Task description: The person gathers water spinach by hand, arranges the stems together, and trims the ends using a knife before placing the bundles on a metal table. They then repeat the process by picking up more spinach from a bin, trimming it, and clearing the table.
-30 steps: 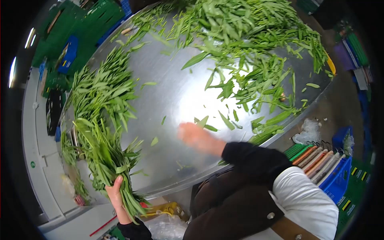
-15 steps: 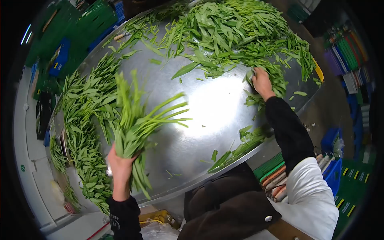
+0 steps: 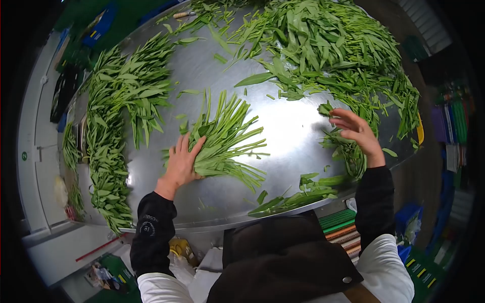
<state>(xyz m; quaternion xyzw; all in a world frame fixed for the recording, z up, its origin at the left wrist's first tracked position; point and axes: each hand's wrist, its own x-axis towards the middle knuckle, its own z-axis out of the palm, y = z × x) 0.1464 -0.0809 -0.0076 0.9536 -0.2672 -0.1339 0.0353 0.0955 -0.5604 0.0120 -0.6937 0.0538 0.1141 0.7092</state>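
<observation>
A bunch of long green leafy stems [image 3: 227, 144] lies on the metal table [image 3: 202, 76], its pale cut ends fanned to the right. My left hand [image 3: 183, 160] is over its leafy end, fingers and thumb around the leaves. To the right, my right hand [image 3: 357, 134] hovers palm inward, its fingers curved and apart. A small leaf piece [image 3: 326, 108] is by its fingertips; whether they touch is unclear. Below that hand is a small pile of loose leaves [image 3: 351, 154].
A large heap of greens [image 3: 323, 40] covers the back right. Rows of leafy bunches [image 3: 107, 146] line the left side. Cut leaves [image 3: 298, 197] lie at the near edge, and a wooden-handled tool [image 3: 183, 14] at the far edge. A yellow object [image 3: 420, 130] shows at the right edge.
My left hand has brought the raised bunch rightward and down onto the table. My right hand has moved back from the heap's edge and its fingers have opened. The view has shifted.
</observation>
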